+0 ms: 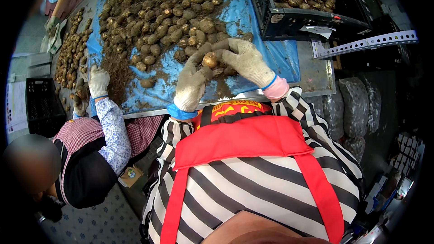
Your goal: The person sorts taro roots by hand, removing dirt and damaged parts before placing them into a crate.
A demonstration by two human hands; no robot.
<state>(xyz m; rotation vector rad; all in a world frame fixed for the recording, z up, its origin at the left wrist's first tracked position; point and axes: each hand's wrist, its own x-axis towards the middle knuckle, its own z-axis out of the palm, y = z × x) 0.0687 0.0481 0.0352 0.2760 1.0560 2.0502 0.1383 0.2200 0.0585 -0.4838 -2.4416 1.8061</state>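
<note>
A small brown taro [210, 60] with a pale cut end is held between my two gloved hands, just above the near edge of the table. My left hand [190, 83] curls its fingers around the taro from the left. From the right, my right hand [248, 63] closes fingers and thumb on it. Both white gloves are soiled grey-brown at the fingers. Just beyond my hands lies a big heap of soil-covered taros [162, 13], spread on a blue plastic sheet [282, 58]. Loose soil and root bits surround them.
A black crate [289, 20] of taros stands at the far right, beside a perforated metal bar [366, 45]. At my left a co-worker's gloved hand [98, 81] rests by a smaller row of taros [72, 49]. Filled plastic sacks [355, 104] stand right of the table.
</note>
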